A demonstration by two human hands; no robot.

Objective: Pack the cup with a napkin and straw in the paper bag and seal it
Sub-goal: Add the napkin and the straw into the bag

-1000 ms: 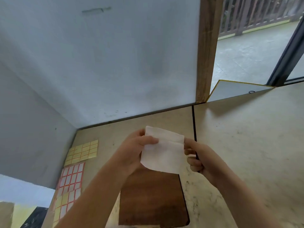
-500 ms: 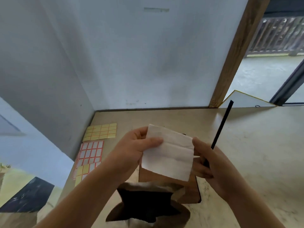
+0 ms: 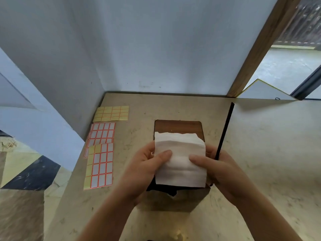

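Observation:
A brown paper bag (image 3: 173,200) stands open on the counter, its mouth dark below my hands. I hold a white folded napkin (image 3: 179,159) over the bag's opening. My left hand (image 3: 144,167) pinches the napkin's left side with thumb on top. My right hand (image 3: 220,171) grips the napkin's right side and also holds a thin black straw (image 3: 225,131) that sticks up and away. The cup is not visible; the bag's inside is too dark to tell.
Several sheets of yellow and red-bordered sticker labels (image 3: 101,153) lie on the beige counter (image 3: 260,153) to the left of the bag. A brown wooden board (image 3: 178,126) lies behind the bag. White walls close the back and left; a wooden post (image 3: 257,49) stands back right.
The view has tilted down and the open bag mouth has come into sight under the napkin. Both hands have lowered the napkin toward the bag; the straw in my right hand has become visible.

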